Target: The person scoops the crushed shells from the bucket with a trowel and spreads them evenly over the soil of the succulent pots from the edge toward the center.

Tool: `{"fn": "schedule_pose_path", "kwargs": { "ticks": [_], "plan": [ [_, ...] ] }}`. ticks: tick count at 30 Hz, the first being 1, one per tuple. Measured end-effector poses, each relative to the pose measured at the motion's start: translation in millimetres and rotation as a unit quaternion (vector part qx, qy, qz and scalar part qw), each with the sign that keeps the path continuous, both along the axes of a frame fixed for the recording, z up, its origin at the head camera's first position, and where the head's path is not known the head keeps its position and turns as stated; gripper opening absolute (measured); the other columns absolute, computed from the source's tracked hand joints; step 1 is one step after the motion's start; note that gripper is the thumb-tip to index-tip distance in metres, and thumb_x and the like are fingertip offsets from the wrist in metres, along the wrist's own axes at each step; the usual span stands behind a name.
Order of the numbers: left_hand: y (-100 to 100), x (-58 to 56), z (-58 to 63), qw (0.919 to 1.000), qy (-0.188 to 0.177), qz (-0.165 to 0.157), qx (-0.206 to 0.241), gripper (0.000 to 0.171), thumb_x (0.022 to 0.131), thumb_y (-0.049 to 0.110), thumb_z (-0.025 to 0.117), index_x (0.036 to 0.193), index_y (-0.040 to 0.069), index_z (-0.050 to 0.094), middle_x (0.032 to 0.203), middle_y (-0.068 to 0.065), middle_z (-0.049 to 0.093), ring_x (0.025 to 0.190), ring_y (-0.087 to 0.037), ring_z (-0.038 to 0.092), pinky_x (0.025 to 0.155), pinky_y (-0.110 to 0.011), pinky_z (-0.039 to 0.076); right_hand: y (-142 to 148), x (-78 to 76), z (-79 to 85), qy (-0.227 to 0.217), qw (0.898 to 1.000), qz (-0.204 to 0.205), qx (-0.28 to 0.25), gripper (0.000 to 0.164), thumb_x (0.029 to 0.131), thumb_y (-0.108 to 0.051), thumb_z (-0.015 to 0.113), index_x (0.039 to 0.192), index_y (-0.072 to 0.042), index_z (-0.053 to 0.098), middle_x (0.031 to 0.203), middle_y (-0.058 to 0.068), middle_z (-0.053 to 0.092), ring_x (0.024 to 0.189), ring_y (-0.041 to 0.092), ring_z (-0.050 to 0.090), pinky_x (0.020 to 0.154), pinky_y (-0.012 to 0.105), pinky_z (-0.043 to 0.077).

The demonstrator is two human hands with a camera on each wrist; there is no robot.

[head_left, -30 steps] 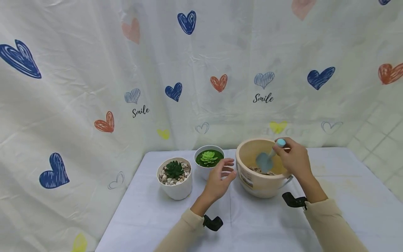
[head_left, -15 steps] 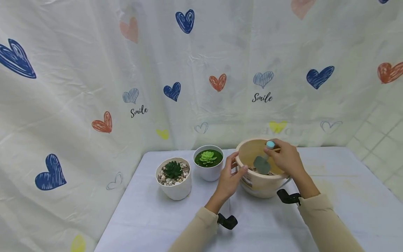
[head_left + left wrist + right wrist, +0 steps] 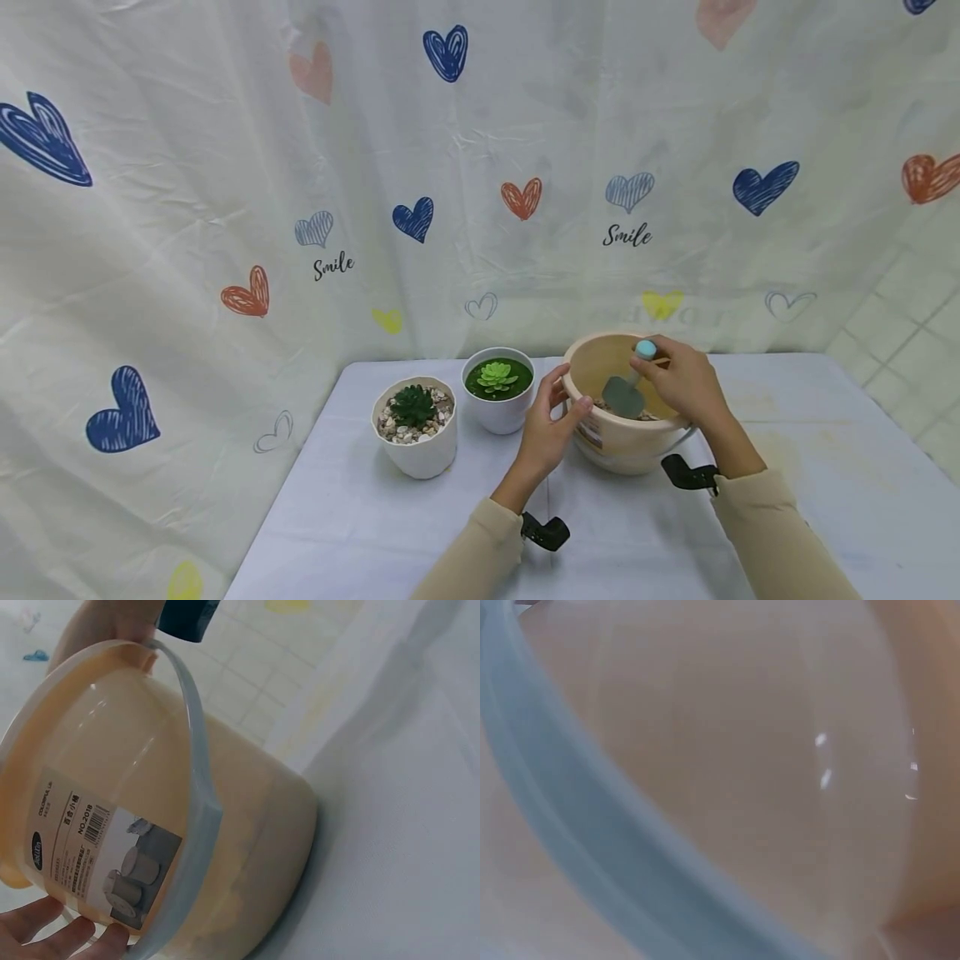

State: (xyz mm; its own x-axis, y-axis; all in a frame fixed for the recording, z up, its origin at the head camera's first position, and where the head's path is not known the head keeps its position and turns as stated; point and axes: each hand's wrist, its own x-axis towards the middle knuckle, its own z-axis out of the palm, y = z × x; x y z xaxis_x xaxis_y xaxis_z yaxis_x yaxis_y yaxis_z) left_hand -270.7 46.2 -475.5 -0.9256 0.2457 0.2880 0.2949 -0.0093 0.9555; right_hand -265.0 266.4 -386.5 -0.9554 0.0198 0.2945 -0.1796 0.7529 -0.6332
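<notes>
My right hand point(image 3: 682, 379) holds a small shovel point(image 3: 624, 397) by its handle, inside the beige plastic bucket point(image 3: 626, 442). The shovel has a grey-green blade and a light blue handle end; its blade points down at the pebbles point(image 3: 648, 414) in the bottom. My left hand point(image 3: 547, 425) grips the bucket's left side at the rim, thumb toward the front. In the left wrist view, its fingers point(image 3: 71, 937) lie on the outer wall beside the label point(image 3: 101, 847). The right wrist view shows mostly bucket wall and the grey-blue bail handle point(image 3: 622, 825); the shovel is hidden there.
A white pot point(image 3: 420, 458) with a dark green succulent in pebbles stands at the left. Behind it, near the bucket, is another white pot point(image 3: 506, 414) with a light green succulent. A heart-printed curtain point(image 3: 480, 167) hangs behind the white-covered table point(image 3: 345, 517).
My left hand has moved right from beside the rear white pot onto the bucket's rim. My right hand has shifted left, and the shovel blade has gone lower into the bucket.
</notes>
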Motion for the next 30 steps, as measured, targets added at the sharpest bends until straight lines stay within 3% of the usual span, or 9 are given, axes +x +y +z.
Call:
{"fn": "schedule_pose_path", "kwargs": {
  "ticks": [6,14,22,30],
  "plan": [
    [-0.1,0.2,-0.3,1.0,0.003,0.002,0.0,0.067,0.098,0.044,0.067,0.156,0.028,0.039,0.154,-0.012,0.051,0.141,-0.025,0.05,0.118,-0.06,0.035,1.0,1.4,2.7,-0.02,0.999,0.018,-0.02,0.044,0.103,-0.042,0.059,0.126,-0.006,0.066,0.117,0.023,0.072,0.096,0.036,0.075,0.069,0.035,0.054],
    [-0.6,-0.2,-0.9,1.0,0.002,0.003,0.004,0.066,0.097,0.046,0.068,0.155,0.031,0.041,0.153,-0.01,0.053,0.14,-0.024,0.051,0.118,-0.057,0.036,4.5,-0.7,2.3,-0.047,0.996,0.039,-0.062,0.048,0.104,-0.045,0.055,0.125,-0.002,0.063,0.124,0.027,0.068,0.096,0.035,0.076,0.08,0.047,0.06],
    [-0.7,-1.0,-1.7,0.9999,0.0,-0.002,0.01,0.067,0.096,0.047,0.068,0.155,0.032,0.04,0.154,-0.012,0.052,0.141,-0.025,0.05,0.118,-0.06,0.034,5.3,-0.4,5.9,-0.08,0.987,0.06,-0.127,0.056,0.104,-0.048,0.054,0.124,0.004,0.06,0.117,0.026,0.068,0.095,0.033,0.075,0.076,0.031,0.062],
    [-1.4,-0.9,-1.3,0.9999,-0.009,-0.002,0.008,0.065,0.095,0.046,0.07,0.153,0.038,0.041,0.154,-0.011,0.052,0.141,-0.024,0.051,0.118,-0.061,0.034,6.3,-1.8,7.4,-0.099,0.982,0.069,-0.143,0.058,0.105,-0.046,0.053,0.129,0.007,0.057,0.122,0.03,0.066,0.096,0.031,0.075,0.081,0.034,0.062]
  ]
}}
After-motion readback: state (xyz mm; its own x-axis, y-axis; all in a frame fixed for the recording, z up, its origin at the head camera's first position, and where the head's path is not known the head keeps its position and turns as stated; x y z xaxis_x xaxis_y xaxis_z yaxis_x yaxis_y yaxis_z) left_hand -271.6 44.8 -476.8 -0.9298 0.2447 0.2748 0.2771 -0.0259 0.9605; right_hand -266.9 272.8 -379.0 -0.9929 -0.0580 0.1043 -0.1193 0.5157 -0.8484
